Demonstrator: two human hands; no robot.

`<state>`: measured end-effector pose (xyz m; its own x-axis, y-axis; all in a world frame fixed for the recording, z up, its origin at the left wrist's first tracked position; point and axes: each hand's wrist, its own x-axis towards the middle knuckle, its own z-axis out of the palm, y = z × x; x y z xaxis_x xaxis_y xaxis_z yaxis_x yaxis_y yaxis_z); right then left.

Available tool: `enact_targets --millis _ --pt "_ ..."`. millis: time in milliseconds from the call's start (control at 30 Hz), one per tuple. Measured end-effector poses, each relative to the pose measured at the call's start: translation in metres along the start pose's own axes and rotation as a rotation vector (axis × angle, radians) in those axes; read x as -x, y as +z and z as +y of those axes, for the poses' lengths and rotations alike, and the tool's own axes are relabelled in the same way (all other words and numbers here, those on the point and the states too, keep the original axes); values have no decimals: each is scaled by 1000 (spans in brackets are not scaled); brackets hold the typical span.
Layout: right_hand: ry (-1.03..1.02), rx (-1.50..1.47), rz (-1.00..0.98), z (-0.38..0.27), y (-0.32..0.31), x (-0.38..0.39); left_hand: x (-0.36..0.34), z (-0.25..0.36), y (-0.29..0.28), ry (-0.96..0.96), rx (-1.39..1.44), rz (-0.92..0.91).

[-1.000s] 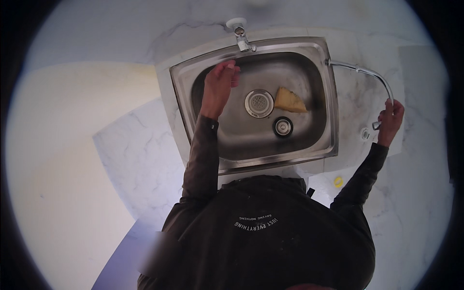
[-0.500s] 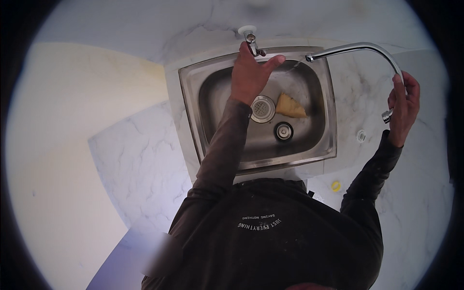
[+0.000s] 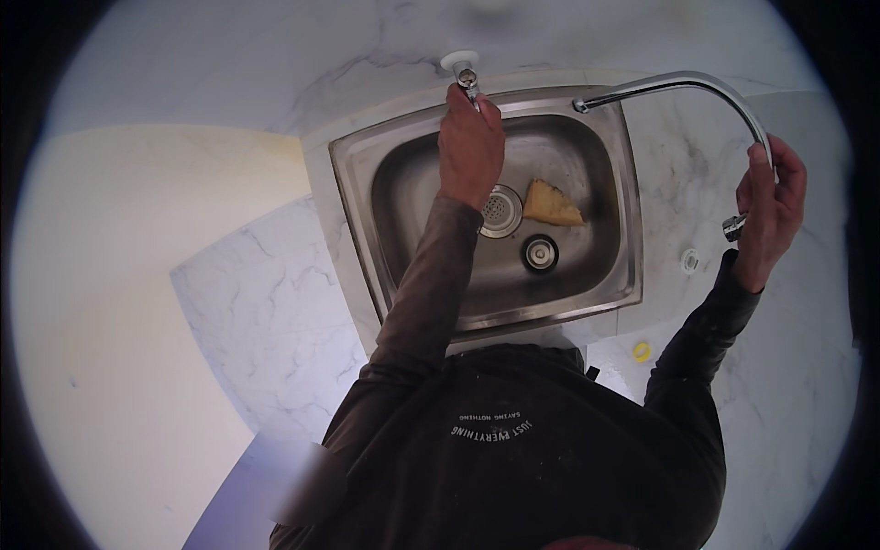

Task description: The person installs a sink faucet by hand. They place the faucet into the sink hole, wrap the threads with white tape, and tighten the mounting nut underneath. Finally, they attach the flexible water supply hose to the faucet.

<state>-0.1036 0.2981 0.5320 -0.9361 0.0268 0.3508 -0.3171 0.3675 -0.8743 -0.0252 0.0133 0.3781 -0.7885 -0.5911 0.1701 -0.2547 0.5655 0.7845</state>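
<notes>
My left hand (image 3: 471,151) reaches over the sink to a chrome tap (image 3: 467,77) fixed to the wall behind it. Its fingers are closed round the tap's lower part, which they partly hide. In my right hand (image 3: 772,211), out to the right, is a long curved chrome spout (image 3: 694,81), gripped near its lower end. A threaded metal fitting (image 3: 732,228) shows beside that palm. The spout arches up and leftward, and its far tip hangs over the sink's back right corner.
The steel sink (image 3: 349,211) holds a drain strainer (image 3: 496,213), a yellowish sponge piece (image 3: 552,203) and a round black-rimmed plug (image 3: 539,253). A small white ring (image 3: 689,261) lies on the marbled counter to the right. Lower down is a yellow tape roll (image 3: 642,352).
My left thumb has come in from its spread position, and the fingers now close round the tap. My right hand still holds the spout, almost unmoved.
</notes>
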Motion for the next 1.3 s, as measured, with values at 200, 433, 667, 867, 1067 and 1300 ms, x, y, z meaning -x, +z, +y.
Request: enact_targets --millis 200,433,667,867,1067,1300 --pt "-47 -41 -11 -14 6 2 -1 11 -7 -39 -31 -35" --pt "-114 -84 -17 -30 14 5 -1 7 -3 -48 -88 -30" --pt "-143 -89 39 -47 19 12 1 8 4 -12 -173 48" --pt "-178 -154 5 -58 23 7 -2 11 -10 -16 -178 -78" --pt "-232 -232 -88 -69 42 -4 -2 -22 -61 415 -348 -106" --pt "-287 -112 -225 -61 75 -18 -28 -2 -86 54 156 -176"
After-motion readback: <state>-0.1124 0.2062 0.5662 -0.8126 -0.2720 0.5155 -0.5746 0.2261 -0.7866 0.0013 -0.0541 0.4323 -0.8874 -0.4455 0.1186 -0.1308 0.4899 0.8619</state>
